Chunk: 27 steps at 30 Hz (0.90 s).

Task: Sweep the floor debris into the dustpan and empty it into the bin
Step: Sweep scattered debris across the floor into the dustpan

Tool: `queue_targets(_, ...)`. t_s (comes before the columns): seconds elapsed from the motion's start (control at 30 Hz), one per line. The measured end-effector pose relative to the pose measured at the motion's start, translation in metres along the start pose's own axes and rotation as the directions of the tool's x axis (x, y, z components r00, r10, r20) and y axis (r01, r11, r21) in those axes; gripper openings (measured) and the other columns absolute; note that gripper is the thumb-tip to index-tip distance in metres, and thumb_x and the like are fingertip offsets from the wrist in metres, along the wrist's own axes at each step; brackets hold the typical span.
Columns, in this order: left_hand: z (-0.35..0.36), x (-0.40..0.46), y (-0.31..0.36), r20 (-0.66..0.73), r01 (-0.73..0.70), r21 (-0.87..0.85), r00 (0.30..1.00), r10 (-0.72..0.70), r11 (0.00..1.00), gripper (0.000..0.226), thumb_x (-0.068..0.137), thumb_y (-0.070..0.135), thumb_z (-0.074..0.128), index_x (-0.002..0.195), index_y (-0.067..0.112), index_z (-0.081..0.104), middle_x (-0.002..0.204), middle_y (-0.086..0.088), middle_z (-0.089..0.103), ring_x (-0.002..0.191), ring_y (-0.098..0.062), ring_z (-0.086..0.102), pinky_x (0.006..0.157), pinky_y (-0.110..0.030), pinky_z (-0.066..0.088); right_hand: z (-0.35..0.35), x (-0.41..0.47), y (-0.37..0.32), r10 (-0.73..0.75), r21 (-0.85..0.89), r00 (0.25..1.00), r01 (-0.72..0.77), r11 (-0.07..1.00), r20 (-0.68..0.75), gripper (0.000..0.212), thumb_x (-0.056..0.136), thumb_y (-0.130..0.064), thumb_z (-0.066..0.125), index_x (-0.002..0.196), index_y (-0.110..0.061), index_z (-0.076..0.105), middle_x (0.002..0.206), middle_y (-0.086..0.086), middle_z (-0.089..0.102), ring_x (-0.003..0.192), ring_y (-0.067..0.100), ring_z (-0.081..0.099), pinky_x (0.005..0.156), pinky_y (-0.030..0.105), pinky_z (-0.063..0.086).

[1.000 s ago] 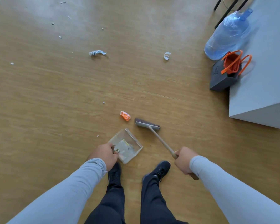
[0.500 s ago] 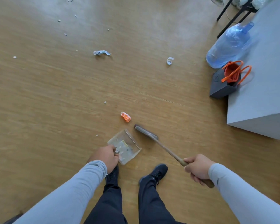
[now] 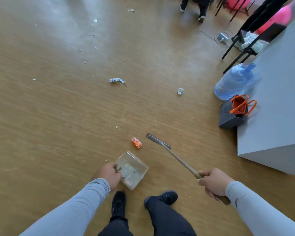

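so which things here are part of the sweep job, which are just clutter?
Job: dustpan in left hand; brush in right hand; orange scrap; crumpled paper; white curl.
Lying about: water jug; orange basket; grey platform.

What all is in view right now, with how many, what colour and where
dustpan: one, clear, on the floor ahead of the feet, scraps inside
brush: one, dark head on a wooden handle, right of the dustpan
orange scrap: one, on the floor between dustpan and brush head
crumpled wrapper: one, white and blue, mid floor
paper curl: one, white, toward the water jug
small bits: many, white, scattered far left
water jug: one, blue, beside the grey block
dark box: one, against the block, orange basket on it
grey block: one, right edge
left hand: holds the dustpan's handle
right hand: grips the brush handle
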<state>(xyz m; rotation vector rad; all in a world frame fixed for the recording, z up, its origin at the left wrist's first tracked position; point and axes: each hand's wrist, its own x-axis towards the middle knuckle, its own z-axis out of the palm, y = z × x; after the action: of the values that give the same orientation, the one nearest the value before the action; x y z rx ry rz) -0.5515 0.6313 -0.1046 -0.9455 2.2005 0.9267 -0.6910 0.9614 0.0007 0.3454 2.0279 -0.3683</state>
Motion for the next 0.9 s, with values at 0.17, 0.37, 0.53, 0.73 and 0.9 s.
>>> queue_targets(0.17,0.001,0.022,0.01,-0.038,0.047,-0.004,0.998,-0.047,0.999,0.024,0.093,0.03,0.058,0.115,0.022,0.064,0.104,0.0,0.072,0.09,-0.023,0.067,0.079,-0.031,0.053,0.003,0.042,-0.048,-0.042,-0.009,0.994,0.041,0.999,-0.097,0.051,0.092,-0.013,0.051,0.142,-0.024,0.052,0.057,0.008,0.057,0.039,0.02,0.043,0.043,0.024,0.041)
queue_targets(0.37,0.002,0.046,0.028,-0.102,0.11,-0.059,0.988,-0.116,0.992,0.009,0.09,0.027,0.061,0.099,0.025,0.062,0.086,0.004,0.064,0.083,-0.025,0.062,0.073,-0.029,0.047,-0.015,0.095,-0.091,-0.063,-0.001,0.996,0.063,0.998,-0.06,0.048,0.092,-0.011,0.047,0.136,-0.026,0.055,0.061,0.011,0.057,0.045,0.021,0.044,0.045,0.023,0.04)
queue_targets(0.53,0.001,0.053,0.027,-0.119,0.142,-0.055,0.982,-0.147,0.988,0.005,0.092,0.029,0.061,0.094,0.032,0.056,0.079,0.01,0.061,0.079,-0.021,0.062,0.072,-0.029,0.047,-0.003,0.126,-0.101,-0.085,-0.198,0.995,0.092,0.976,0.048,0.042,0.093,-0.005,0.045,0.129,-0.017,0.062,0.073,0.013,0.06,0.06,0.026,0.051,0.05,0.027,0.044)
queue_targets(0.73,0.004,0.06,0.036,-0.134,0.174,-0.03,0.975,-0.177,0.984,0.013,0.093,0.032,0.057,0.104,0.029,0.063,0.079,0.011,0.063,0.073,-0.015,0.062,0.062,-0.028,0.045,-0.056,0.109,-0.071,-0.032,-0.117,0.966,0.064,0.991,0.257,0.039,0.089,-0.01,0.053,0.123,-0.028,0.059,0.057,0.011,0.054,0.038,0.019,0.04,0.045,0.024,0.037)
queue_targets(0.9,0.001,0.063,0.039,-0.136,0.182,-0.018,0.974,-0.182,0.983,0.02,0.094,0.037,0.056,0.111,0.027,0.063,0.081,0.008,0.064,0.076,-0.019,0.063,0.063,-0.029,0.047,-0.092,0.094,-0.065,-0.035,0.004,0.965,0.035,0.999,0.261,0.04,0.093,-0.01,0.057,0.131,-0.024,0.056,0.062,0.014,0.055,0.04,0.016,0.041,0.043,0.025,0.038)
